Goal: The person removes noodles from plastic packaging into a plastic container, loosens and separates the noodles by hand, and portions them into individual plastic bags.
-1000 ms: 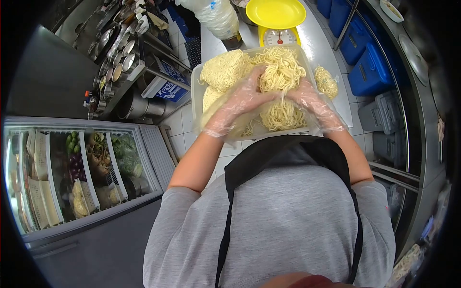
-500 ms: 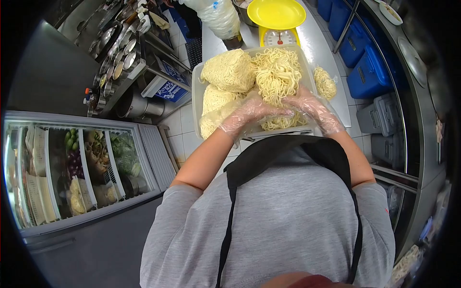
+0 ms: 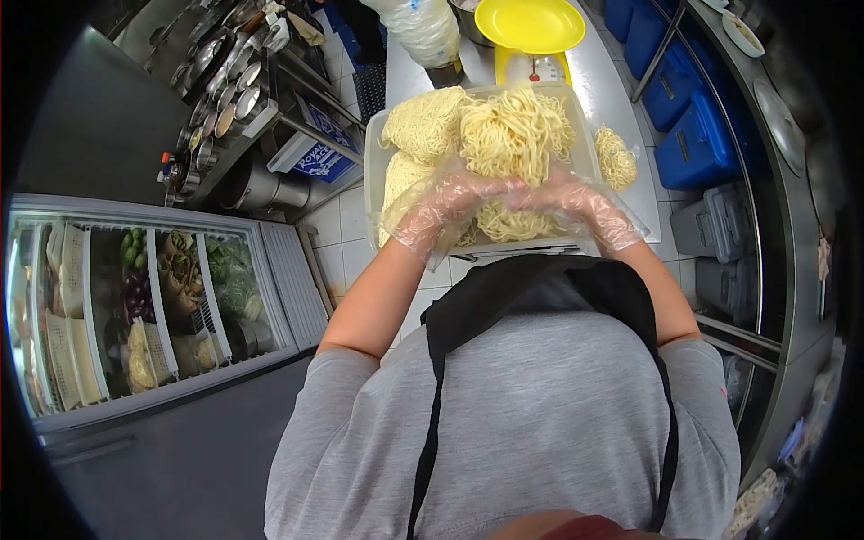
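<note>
A loose clump of pale yellow noodles (image 3: 511,135) is held between my two hands above a translucent plastic tub (image 3: 375,144). My left hand (image 3: 454,200), in a clear plastic glove, grips its lower left side. My right hand (image 3: 576,200), gloved the same way, grips its lower right side. The fingertips come close together under the clump. Packed noodle blocks (image 3: 423,124) fill the tub's left side. More loose noodles (image 3: 517,223) lie in the tub below my hands.
A yellow scale (image 3: 531,25) stands behind the tub on the metal table (image 3: 634,153). Left of it is a stack of clear plastic bags (image 3: 423,34). A bagged noodle portion (image 3: 616,160) lies right of the tub. A glass-topped fridge (image 3: 153,306) stands at left.
The clump has moved down toward me, then back up and slightly left, and looks spread wider. Both hands have lowered a little and their fingertips have come together beneath it.
</note>
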`<control>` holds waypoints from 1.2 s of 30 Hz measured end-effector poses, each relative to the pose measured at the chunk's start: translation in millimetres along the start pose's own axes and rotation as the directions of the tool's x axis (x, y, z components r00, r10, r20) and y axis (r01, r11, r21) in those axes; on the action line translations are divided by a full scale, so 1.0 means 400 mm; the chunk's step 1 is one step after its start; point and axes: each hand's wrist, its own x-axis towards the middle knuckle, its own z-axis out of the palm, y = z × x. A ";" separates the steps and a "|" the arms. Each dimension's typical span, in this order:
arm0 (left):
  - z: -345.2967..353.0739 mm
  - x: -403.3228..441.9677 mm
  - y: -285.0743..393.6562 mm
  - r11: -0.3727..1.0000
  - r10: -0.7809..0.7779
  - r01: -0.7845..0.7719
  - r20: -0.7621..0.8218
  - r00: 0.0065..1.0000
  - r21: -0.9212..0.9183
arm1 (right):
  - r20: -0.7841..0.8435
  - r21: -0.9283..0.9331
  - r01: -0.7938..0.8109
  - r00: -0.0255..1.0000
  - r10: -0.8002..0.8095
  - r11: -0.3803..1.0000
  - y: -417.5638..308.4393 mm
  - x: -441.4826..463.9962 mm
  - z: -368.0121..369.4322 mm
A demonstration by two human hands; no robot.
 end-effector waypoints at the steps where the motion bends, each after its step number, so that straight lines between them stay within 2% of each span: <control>1: -0.002 0.001 -0.004 0.991 0.038 -0.042 0.030 0.999 0.125 | 0.077 -0.081 0.051 0.996 -0.045 0.995 -0.001 0.002 0.005; 2: -0.002 0.000 -0.008 0.992 0.037 -0.040 0.027 0.999 0.122 | 0.081 -0.082 0.049 0.996 -0.043 0.995 0.008 0.006 0.007; 4: -0.003 0.000 -0.014 0.958 0.150 -0.153 0.030 0.988 0.241 | -0.034 -0.348 0.133 0.987 -0.155 0.928 0.028 0.018 0.012; 7: -0.014 0.029 -0.043 0.953 0.214 -0.214 0.026 0.977 0.215 | -0.009 -0.272 0.115 0.992 -0.122 0.955 0.002 0.015 0.011; 11: -0.012 0.045 -0.051 0.946 0.203 -0.203 0.026 0.979 0.254 | -0.018 -0.272 0.122 0.991 -0.132 0.955 -0.014 0.015 0.012; 13: 0.007 0.036 -0.043 0.996 0.086 -0.086 -0.005 0.996 -0.028 | -0.089 -0.275 0.106 0.987 -0.135 0.956 -0.024 0.007 0.017; 17: 0.007 0.078 -0.096 0.977 0.155 -0.155 -0.011 0.988 -0.147 | -0.130 -0.156 0.153 0.976 -0.173 0.976 0.064 0.056 -0.018; 19: 0.023 0.068 -0.074 0.966 0.055 -0.068 -0.059 0.997 -0.248 | -0.112 -0.071 0.210 0.970 -0.217 0.975 0.049 0.054 -0.014; 20: 0.033 0.063 -0.063 0.966 0.056 -0.068 -0.055 0.997 -0.248 | -0.115 -0.072 0.211 0.969 -0.218 0.975 0.036 0.050 -0.010; 22: 0.051 0.059 -0.048 0.901 0.122 -0.195 -0.204 0.971 -0.388 | -0.358 -0.443 0.007 0.915 -0.184 0.896 0.013 0.039 0.000; 23: 0.059 0.068 -0.053 0.901 0.124 -0.196 -0.203 0.971 -0.387 | -0.359 -0.443 0.007 0.915 -0.185 0.896 0.024 0.035 0.000; 25: 0.074 0.080 -0.064 0.901 0.249 -0.311 -0.227 0.941 -0.302 | -0.335 -0.438 0.234 0.853 -0.400 0.868 0.051 0.019 0.009; 29: 0.095 0.068 -0.052 0.898 0.317 -0.363 -0.207 0.926 -0.249 | -0.396 -0.486 0.214 0.811 -0.432 0.847 0.035 -0.012 0.040; 30: 0.087 0.060 -0.048 0.951 0.302 -0.308 -0.204 0.931 0.004 | -0.409 -0.419 0.081 0.872 -0.268 0.904 0.000 -0.026 0.042; 31: 0.078 0.054 -0.044 0.938 0.288 -0.232 -0.208 0.935 0.258 | -0.405 -0.353 -0.057 0.909 -0.098 0.934 -0.019 -0.031 0.043; 32: 0.067 0.053 -0.050 0.937 0.290 -0.232 -0.213 0.933 0.260 | -0.401 -0.355 -0.053 0.911 -0.101 0.933 -0.011 -0.027 0.039; 34: 0.045 0.057 -0.080 0.924 0.332 -0.285 -0.165 0.929 0.253 | -0.434 0.011 0.120 0.895 -0.103 0.993 0.027 -0.020 0.020; 35: 0.040 0.061 -0.093 0.925 0.331 -0.284 -0.169 0.928 0.253 | -0.421 0.021 0.229 0.885 -0.199 0.973 0.037 -0.020 0.013; 36: 0.040 0.059 -0.097 0.941 0.337 -0.327 -0.172 0.926 0.088 | -0.419 0.021 0.227 0.886 -0.198 0.974 0.046 -0.020 0.009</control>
